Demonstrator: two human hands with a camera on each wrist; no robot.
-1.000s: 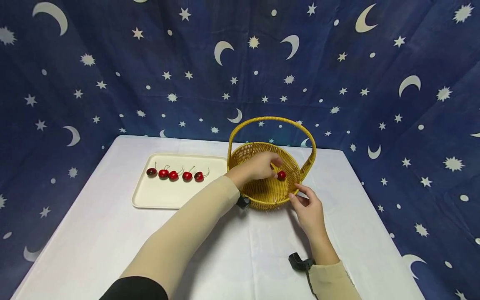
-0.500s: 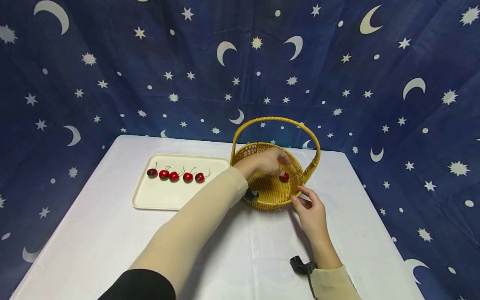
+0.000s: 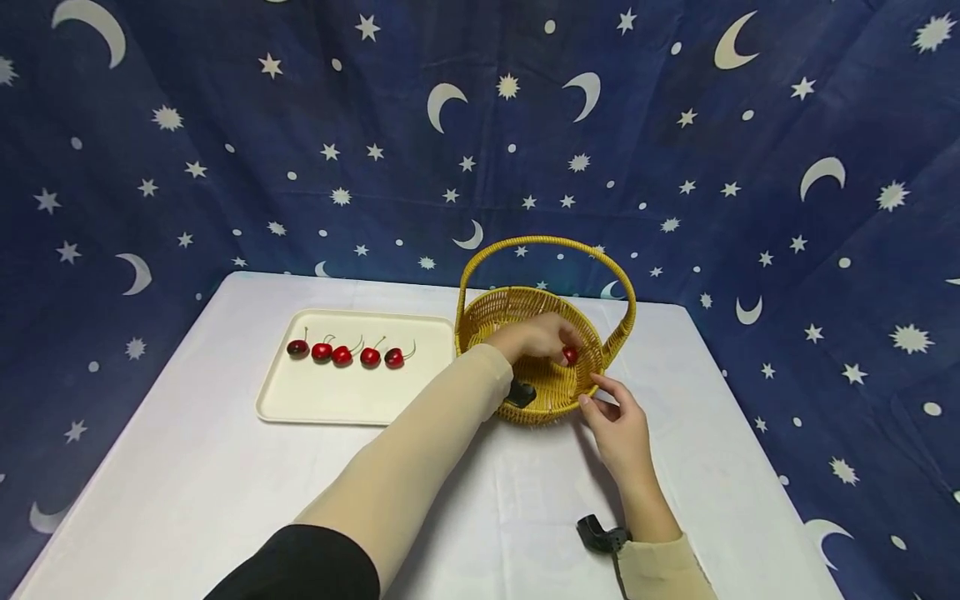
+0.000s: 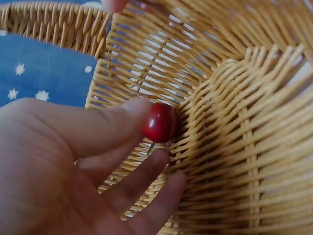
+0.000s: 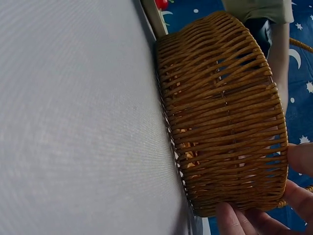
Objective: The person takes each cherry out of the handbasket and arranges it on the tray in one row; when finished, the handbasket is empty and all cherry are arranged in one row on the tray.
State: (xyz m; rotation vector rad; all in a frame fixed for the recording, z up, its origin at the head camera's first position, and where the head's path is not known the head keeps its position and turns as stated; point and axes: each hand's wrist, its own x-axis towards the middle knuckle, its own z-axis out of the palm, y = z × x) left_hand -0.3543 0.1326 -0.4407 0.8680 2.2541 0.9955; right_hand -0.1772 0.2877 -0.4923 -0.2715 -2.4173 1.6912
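Note:
My left hand (image 3: 542, 335) reaches down inside a yellow wicker basket (image 3: 553, 414) with a tall arched handle. Between its thumb and fingers it pinches a dark red cherry (image 4: 160, 123), close to the woven inner wall; in the left wrist view the thumb lies against the fruit and a short green stem shows below it. My right hand (image 3: 622, 429) holds the basket's rim at the near right side. From the right wrist, the thumb lies at the rim and several fingertips (image 5: 227, 219) rest on the outer weave.
A cream rectangular tray (image 3: 322, 404) lies left of the basket, its edge close to it. Several cherries (image 3: 342, 357) with stems stand in a row on it. The table has a white cloth (image 3: 187, 492); a dark blue curtain (image 3: 315, 108) with moons and stars hangs behind.
My left hand has moved slightly right and lower in the basket, and its fingers have closed about the cherry. My right hand stays at the rim.

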